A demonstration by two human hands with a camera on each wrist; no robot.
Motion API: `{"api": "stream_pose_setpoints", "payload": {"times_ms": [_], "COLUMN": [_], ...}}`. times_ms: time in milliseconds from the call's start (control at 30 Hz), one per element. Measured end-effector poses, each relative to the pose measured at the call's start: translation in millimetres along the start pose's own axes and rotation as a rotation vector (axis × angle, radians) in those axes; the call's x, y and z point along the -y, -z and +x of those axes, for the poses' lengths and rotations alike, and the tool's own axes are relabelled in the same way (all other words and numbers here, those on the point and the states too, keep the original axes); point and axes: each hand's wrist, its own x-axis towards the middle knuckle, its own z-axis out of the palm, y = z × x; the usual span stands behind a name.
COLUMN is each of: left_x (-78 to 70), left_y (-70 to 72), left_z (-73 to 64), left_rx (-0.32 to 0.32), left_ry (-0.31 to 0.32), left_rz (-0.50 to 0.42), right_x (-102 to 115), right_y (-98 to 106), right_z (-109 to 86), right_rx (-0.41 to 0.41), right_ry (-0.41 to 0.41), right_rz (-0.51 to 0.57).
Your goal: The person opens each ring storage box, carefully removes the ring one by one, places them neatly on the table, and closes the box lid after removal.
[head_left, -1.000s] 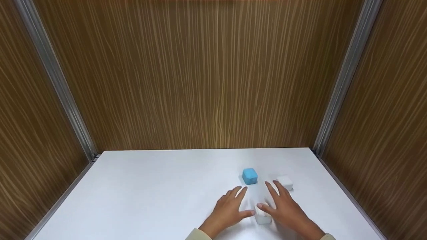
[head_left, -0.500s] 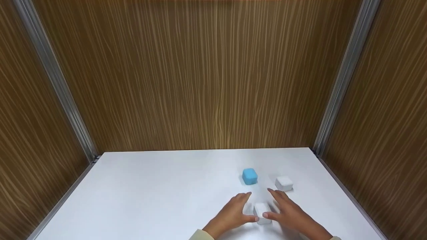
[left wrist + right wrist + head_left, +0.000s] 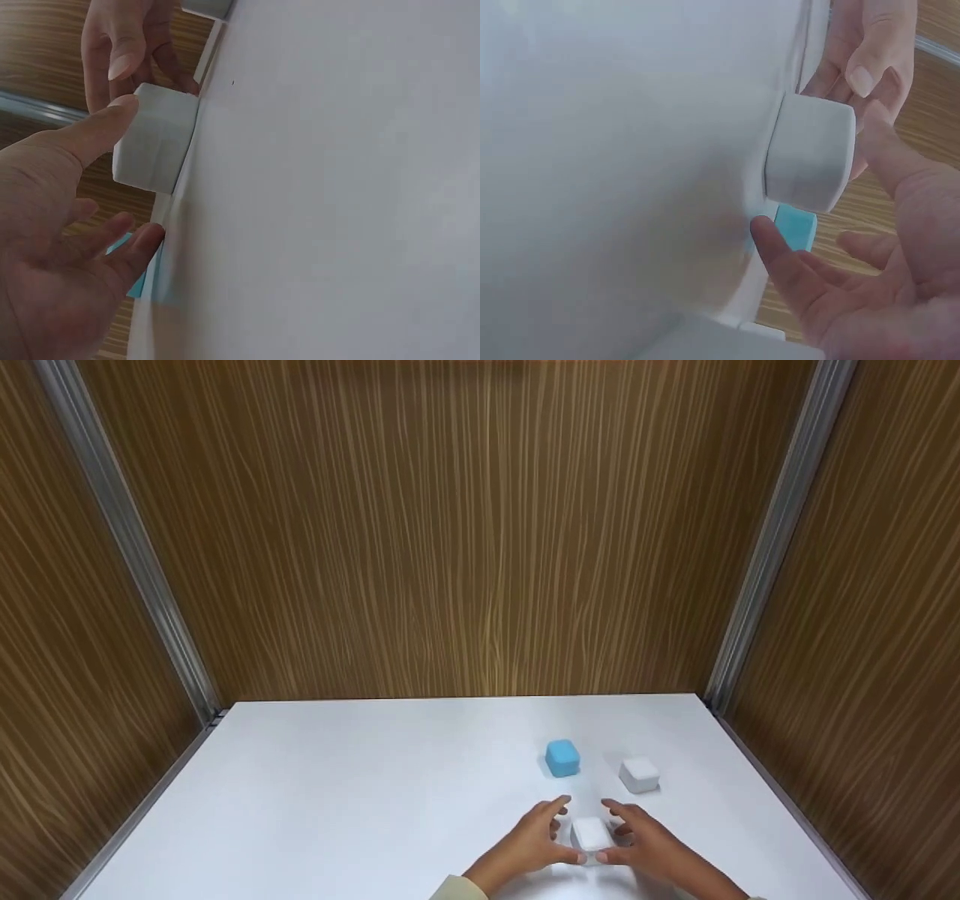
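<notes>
A white cube (image 3: 590, 834) sits on the white table near its front, between the two hands. My left hand (image 3: 536, 840) curves loosely along its left side, and my right hand (image 3: 645, 840) mirrors it on the right. Both thumbs come to the cube's front face, their tips close together. The other fingers reach past the sides with gaps between them and the cube. In the left wrist view, the left thumb overlaps an edge of the white cube (image 3: 156, 139). In the right wrist view, the right thumb lies beside the white cube (image 3: 810, 154).
Farther back stands a blue cube (image 3: 562, 757), with a second white cube (image 3: 639, 775) to its right. Wood-grain panels (image 3: 480, 547) rise behind and on both sides of the table (image 3: 337, 787), joined by metal corner posts (image 3: 780, 532).
Both hands have drawn slightly back towards the front edge and lowered around the near white cube. The thumbs have come together at its front. The cubes stay in place.
</notes>
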Motion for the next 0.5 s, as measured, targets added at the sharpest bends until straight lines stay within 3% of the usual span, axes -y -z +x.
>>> {"api": "stream_pose_setpoints", "payload": {"times_ms": [167,300,500], "left_x": [-0.2,1.9,5.8], "left_y": [-5.3,-9.5,-15.2], "left_z": [0.8,2.0,4.8], "left_rx": [0.004,0.015,0.009], "left_ry": [-0.005,-0.047,-0.09], "left_rz": [-0.072,-0.094,-0.122], "right_x": [-4,-6,-7], "right_y": [-2,-2,-3], "right_z": [-0.6,-0.8,-2.6], "right_rx": [0.009,0.021,0.079], "right_ry": [0.0,-0.012,0.038], "right_rz": [0.07,0.115,0.215]}}
